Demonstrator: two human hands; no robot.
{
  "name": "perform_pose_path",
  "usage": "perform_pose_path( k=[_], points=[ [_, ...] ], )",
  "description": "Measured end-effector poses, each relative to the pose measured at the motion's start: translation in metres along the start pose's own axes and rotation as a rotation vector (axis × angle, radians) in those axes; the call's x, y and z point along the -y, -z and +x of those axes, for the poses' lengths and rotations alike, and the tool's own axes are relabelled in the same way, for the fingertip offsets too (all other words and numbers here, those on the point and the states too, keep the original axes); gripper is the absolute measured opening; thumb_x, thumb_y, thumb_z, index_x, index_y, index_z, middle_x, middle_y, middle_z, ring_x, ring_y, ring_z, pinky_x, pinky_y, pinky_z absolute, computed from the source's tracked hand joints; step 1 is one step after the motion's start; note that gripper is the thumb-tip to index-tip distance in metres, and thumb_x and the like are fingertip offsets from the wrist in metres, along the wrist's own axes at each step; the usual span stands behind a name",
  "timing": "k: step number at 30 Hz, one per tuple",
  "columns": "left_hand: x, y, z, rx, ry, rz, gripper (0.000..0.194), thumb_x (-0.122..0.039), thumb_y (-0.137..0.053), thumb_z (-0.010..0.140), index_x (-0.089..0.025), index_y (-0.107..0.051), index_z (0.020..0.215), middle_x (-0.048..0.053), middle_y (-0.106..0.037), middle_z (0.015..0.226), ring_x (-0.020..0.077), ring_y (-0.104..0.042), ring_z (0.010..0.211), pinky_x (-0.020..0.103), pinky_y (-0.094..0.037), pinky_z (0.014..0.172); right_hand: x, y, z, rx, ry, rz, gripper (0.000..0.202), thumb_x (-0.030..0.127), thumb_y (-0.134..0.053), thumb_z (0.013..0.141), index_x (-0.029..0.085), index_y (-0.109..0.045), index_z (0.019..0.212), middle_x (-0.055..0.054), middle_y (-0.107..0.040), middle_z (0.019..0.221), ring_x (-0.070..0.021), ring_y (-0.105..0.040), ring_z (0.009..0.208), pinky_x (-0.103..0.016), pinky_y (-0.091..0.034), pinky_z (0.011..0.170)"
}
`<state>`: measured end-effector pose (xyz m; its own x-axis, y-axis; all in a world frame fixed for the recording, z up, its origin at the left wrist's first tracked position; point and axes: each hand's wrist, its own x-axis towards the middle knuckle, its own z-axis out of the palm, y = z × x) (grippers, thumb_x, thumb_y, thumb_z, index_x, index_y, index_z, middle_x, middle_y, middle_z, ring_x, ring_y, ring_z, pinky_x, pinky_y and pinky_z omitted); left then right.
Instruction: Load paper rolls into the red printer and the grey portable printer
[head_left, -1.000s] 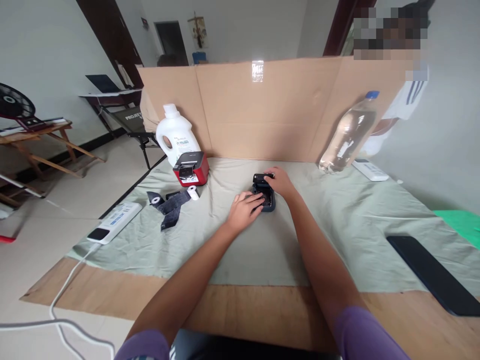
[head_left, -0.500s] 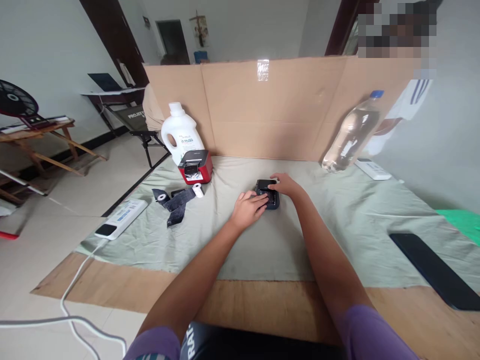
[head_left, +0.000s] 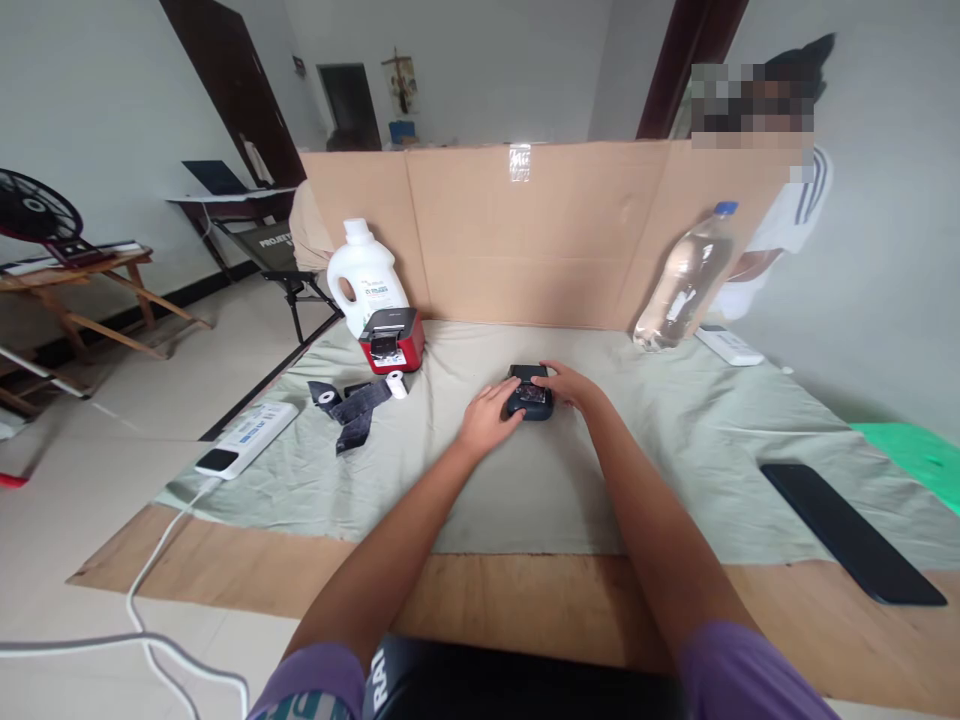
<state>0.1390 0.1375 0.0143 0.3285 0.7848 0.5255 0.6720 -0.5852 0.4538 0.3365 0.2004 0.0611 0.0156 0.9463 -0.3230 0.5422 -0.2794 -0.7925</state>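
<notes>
A small black portable printer (head_left: 531, 394) rests on the greenish cloth in the middle of the table. My left hand (head_left: 487, 415) grips its left side, with the thumb near the front corner. From the right, my right hand (head_left: 568, 385) holds the printer's rear corner and its fingers reach over the top. Fingers cover part of the upper face. Left of my hands, a dark strip of paper (head_left: 354, 407) lies unrolled beside a small white paper roll (head_left: 397, 384). Behind them stands a red and black printer (head_left: 393, 340).
A white jug (head_left: 369, 270) stands behind the red printer; a clear bottle (head_left: 686, 275) leans against the cardboard screen (head_left: 525, 240). A white power strip (head_left: 246, 440) lies left, a dark phone (head_left: 851, 530) right. Another person (head_left: 795, 210) is behind the screen.
My left fingers have slid from the printer's middle to its left side. Its open cavity no longer shows; the top looks closed down. My view has shifted slightly.
</notes>
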Motion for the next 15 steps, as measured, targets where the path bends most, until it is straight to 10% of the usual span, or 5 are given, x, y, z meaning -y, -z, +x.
perform_pose_path(
  k=[15],
  points=[
    [0.003,0.002,0.003,0.084,0.101,0.022,0.069,-0.04,-0.061,0.087,-0.023,-0.039,0.15,0.007,-0.063,0.132,0.0246,-0.061,0.115,0.034,-0.049,0.1,-0.021,-0.006,0.006,-0.112,0.049,0.178,0.054,0.043,-0.061,0.087,0.02,-0.059,0.135,-0.01,-0.07,0.11,-0.0145,-0.06,0.063,-0.021,-0.034,0.046]
  ],
)
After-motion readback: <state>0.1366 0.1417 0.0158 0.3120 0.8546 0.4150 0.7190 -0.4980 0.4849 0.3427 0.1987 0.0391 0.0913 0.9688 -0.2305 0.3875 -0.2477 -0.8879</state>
